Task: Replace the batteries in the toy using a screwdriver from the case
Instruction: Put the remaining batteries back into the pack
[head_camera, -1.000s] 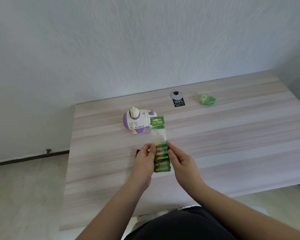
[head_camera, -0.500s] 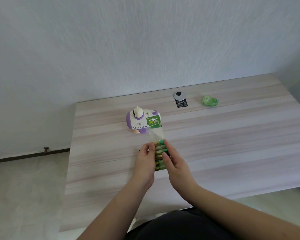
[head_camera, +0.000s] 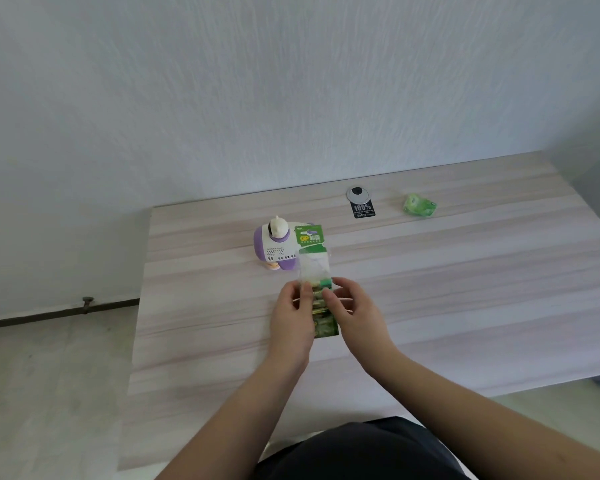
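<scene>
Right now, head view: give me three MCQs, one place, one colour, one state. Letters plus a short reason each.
1. Where is the toy?
A. beyond the battery pack
B. on the floor
C. in the right hand

2. What colour is the crumpled wrapper?
A. red
B. green
C. black

3. What is the left hand doing?
A. resting flat on the table
B. turning a screwdriver
C. gripping the battery pack

Key: 1 A, it stands farther up the table; 2 B, plainly green; 3 C, fingers pinch the pack's edge.

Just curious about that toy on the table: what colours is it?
The toy is white with purple parts, seen in the head view, the only one.
</scene>
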`<state>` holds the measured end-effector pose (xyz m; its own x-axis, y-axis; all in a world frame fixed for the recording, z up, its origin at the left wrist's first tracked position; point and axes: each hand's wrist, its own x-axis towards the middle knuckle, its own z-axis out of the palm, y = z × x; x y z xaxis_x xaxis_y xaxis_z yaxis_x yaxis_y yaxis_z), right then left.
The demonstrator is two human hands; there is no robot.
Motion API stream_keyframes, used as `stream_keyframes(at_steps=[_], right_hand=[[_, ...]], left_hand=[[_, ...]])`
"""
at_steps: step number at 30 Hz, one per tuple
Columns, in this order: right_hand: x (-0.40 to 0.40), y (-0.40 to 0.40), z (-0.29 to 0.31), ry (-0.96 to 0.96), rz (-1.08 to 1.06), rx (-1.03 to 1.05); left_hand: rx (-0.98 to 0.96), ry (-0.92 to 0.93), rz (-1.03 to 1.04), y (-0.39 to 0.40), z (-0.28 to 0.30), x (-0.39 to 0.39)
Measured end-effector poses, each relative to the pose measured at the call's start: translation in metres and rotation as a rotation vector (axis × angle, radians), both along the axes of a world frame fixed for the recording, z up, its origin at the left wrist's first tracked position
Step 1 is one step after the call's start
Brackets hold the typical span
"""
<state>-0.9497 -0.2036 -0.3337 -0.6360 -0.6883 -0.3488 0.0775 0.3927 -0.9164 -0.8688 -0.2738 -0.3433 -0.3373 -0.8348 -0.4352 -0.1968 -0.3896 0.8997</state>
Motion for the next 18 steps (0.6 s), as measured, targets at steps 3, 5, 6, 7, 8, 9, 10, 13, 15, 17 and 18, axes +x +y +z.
stream_keyframes(at_steps=[3,5,6,7,8,9,10,13,15,17,18], right_hand=[[-0.002,-0.003,-0.002,0.039,-0.003,0.042],[-0.003,-0.005,-0.003,0.045,-0.016,0.043],[-0.003,-0.006,-0.003,0.042,-0.022,0.034],[-0.002,-0.006,-0.002,0.031,-0.031,0.023],[-0.002,-0.007,-0.002,0.019,-0.040,0.015],[-0.001,-0.008,-0.002,0.013,-0.046,0.013],[0.000,-0.009,-0.002,0.013,-0.045,0.015],[0.003,-0.010,0.000,-0.004,-0.008,0.021],[0.007,-0.011,0.002,-0.042,0.015,0.015],[0.012,-0.013,0.004,-0.031,0.020,0.025],[0.014,-0.015,0.004,-0.001,0.019,0.043]], left_hand=[[-0.037,-0.022,-0.010,-0.002,0.001,0.001],[-0.050,-0.029,-0.012,-0.003,0.001,0.001],[-0.048,-0.032,-0.010,-0.003,0.001,0.002],[-0.049,-0.038,-0.010,-0.004,0.002,0.002],[-0.053,-0.047,-0.012,-0.005,0.002,0.003],[-0.058,-0.054,-0.016,-0.005,0.002,0.004],[-0.064,-0.059,-0.020,-0.006,0.003,0.004],[-0.088,-0.081,-0.026,-0.010,0.002,0.009],[-0.102,-0.097,-0.026,-0.013,0.002,0.013],[-0.112,-0.106,-0.028,-0.014,0.002,0.015],[-0.116,-0.111,-0.031,-0.014,0.003,0.015]])
